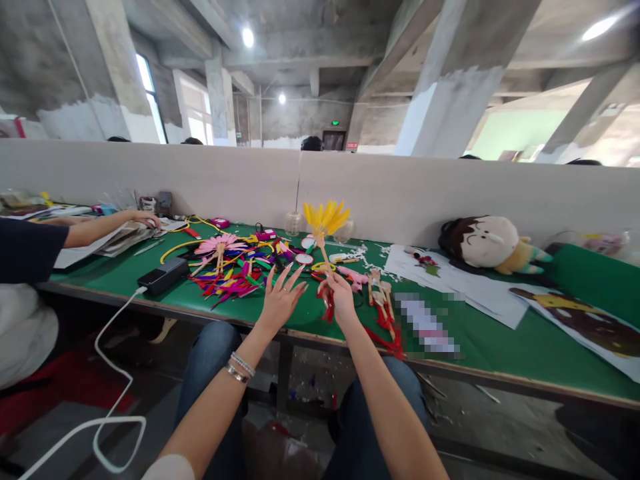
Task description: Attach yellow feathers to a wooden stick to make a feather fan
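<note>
Green tabletop (520, 350), stick-handled yellow feather fan (326, 221) in right hand (343, 298), left hand (284, 300) splayed.

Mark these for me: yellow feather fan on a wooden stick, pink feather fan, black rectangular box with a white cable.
Yellow feather fan (326, 221), head view: middle of its feathers.
Pink feather fan (220, 245), head view: middle of its feathers.
Black rectangular box (163, 275), head view: its body.
</note>
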{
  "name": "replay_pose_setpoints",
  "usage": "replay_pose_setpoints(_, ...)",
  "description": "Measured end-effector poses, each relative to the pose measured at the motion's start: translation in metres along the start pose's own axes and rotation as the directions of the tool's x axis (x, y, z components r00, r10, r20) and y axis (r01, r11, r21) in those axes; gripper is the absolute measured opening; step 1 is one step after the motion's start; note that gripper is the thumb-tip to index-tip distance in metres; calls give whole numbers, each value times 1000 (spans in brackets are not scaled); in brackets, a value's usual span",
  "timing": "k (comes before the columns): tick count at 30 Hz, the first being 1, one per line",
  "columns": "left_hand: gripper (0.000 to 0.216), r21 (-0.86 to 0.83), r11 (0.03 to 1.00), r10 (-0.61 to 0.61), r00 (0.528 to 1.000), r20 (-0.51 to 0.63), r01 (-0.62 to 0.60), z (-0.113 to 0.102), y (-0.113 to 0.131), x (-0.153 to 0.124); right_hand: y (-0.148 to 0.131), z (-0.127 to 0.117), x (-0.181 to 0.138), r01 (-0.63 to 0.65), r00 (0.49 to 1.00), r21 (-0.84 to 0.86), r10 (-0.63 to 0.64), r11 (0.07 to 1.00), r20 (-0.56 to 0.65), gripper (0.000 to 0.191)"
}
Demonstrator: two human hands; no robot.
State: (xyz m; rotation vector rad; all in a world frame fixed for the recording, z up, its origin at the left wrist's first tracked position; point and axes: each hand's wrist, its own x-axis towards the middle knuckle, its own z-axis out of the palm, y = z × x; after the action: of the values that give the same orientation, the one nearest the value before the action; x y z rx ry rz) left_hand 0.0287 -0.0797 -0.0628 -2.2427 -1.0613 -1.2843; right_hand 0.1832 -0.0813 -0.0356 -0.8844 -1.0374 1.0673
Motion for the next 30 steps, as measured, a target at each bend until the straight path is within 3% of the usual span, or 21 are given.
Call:
replay_pose_setpoints(6, 21, 61, 991, 113, 992, 60, -116, 11, -9, -4, -1, 1, -1, -9, 1000, 16, 9, 1000, 6, 35)
replay_pose_setpoints(9, 21, 39, 993, 111, 988, 110, -116, 13, -13, -6, -2, 3, -2, -4, 1000, 47, 3, 999, 11, 31)
replay_pose_setpoints(17, 60, -88, 975, -179, 958, 225, 203, 7, -8, -9, -3, 4, -2, -16, 1000, 55, 15, 998, 12, 29)
replay_pose_setpoints(22, 60, -292, 907, -237, 942, 238, 302, 12, -3, -8, 0, 6, 0, -37, 999, 37, 37, 999, 5, 28)
replay_pose_setpoints(27, 71, -515, 664, -365, 835, 411, 543, 8, -7, -6, -5, 5, -3, -50, 999, 46, 49, 998, 23, 27)
replay_pose_setpoints(30, 69, -447, 672, -361, 788, 498, 590, 0, -15, -2, -13, 4, -8, -50, 997, 46, 47, 998, 62, 28)
